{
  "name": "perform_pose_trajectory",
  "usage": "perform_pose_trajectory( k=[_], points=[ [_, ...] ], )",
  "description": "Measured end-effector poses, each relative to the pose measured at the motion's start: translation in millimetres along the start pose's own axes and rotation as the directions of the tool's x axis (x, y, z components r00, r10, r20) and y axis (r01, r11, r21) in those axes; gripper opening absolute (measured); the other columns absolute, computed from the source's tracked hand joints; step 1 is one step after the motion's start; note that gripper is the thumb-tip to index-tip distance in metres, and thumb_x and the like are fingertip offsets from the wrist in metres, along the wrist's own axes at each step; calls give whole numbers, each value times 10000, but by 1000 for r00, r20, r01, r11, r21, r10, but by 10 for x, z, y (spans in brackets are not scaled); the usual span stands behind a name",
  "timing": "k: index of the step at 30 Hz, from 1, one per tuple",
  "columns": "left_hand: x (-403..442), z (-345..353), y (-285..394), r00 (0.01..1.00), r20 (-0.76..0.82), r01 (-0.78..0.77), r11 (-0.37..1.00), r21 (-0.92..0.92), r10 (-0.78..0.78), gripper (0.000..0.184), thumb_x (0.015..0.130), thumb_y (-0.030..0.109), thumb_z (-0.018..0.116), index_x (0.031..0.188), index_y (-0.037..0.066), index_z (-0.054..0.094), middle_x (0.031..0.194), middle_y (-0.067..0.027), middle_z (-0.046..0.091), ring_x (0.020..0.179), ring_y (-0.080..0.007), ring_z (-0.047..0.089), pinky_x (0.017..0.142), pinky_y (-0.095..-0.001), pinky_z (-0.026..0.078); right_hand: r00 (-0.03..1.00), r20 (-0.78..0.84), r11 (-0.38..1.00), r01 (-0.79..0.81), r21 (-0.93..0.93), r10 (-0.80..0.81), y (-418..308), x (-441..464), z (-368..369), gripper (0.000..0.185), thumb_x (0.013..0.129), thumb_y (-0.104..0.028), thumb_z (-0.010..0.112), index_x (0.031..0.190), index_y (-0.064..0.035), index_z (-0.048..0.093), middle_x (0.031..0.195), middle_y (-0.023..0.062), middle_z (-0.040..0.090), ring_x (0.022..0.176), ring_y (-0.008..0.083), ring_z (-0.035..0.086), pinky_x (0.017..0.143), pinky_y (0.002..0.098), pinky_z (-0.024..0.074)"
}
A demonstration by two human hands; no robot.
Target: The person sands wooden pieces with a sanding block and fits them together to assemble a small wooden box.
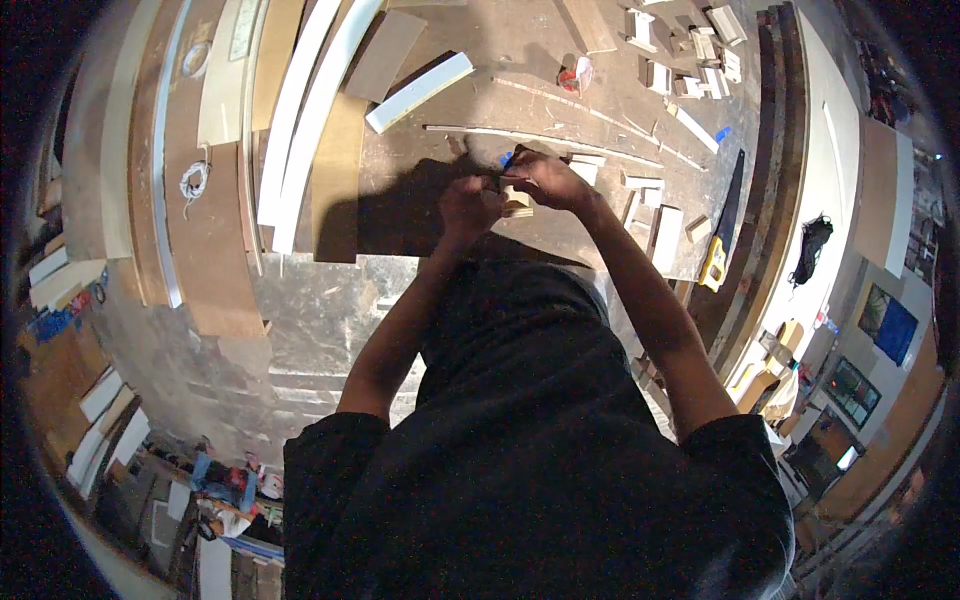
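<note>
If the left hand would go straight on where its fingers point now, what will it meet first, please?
Most likely the right hand, whose fingers are just beside the left hand. A small wood block also shows close by, but depth is unclear.

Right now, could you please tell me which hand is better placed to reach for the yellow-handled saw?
Probably the right hand: it is nearer the saw, which lies off to the right, than the left hand.

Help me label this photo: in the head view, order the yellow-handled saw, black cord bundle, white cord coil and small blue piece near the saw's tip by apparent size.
1. Yellow-handled saw
2. Black cord bundle and white cord coil: too alike to rank
3. Small blue piece
</note>
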State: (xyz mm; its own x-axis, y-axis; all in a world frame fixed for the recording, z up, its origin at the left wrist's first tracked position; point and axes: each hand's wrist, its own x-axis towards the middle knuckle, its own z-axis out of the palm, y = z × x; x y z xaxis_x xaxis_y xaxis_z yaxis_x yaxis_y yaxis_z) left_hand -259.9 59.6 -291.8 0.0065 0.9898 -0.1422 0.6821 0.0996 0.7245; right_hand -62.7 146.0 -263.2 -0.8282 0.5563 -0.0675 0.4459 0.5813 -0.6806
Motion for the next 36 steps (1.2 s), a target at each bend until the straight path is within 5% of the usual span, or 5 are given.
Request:
perform_pose_trajectory(
  k=[14,19,27,29,36],
  points=[
    [46,461,-358,986,-76,-141,988,68,147,412,616,442,874,816,123,706,853,-89,710,818,-340,680,721,-459,546,1000,-21,995,-1,104,4,17,-15,-34,370,1005,-343,485,1114,-56,692,1086,191,686,1048,399,614,931,457,487],
    [124,182,-82,967,177,200,976,-85,-183,521,712,584,762,804,74,707,841,-159,700,820,-370,680,706,-466,531,993,-95,980,-45,192,65,-61,-81,-32,380,998,-358,507,1084,-44,702,1064,206,686,1014,408,628,910,464,494],
    [111,156,-57,983,137,132,990,-42,-125,408,691,462,793,821,83,715,853,-163,706,831,-366,687,709,-463,529,959,-183,967,-187,174,218,29,-275,93,303,958,-304,608,1093,-55,717,1050,210,690,942,360,665,816,419,526],
    [93,212,-116,993,82,84,996,-10,-83,379,676,422,813,823,87,716,848,-161,708,829,-363,689,709,-461,530,791,-222,822,-554,133,569,3,-371,135,277,932,-277,645,1078,-55,722,983,193,707,847,319,688,737,391,536],
    [133,39,-135,980,22,196,928,-315,-199,296,833,312,704,843,17,685,746,-184,674,754,-315,693,664,-382,509,567,-268,627,-688,366,779,-126,-884,141,249,931,-243,666,1036,-26,727,840,165,736,755,221,714,688,352,542]
  ],
)
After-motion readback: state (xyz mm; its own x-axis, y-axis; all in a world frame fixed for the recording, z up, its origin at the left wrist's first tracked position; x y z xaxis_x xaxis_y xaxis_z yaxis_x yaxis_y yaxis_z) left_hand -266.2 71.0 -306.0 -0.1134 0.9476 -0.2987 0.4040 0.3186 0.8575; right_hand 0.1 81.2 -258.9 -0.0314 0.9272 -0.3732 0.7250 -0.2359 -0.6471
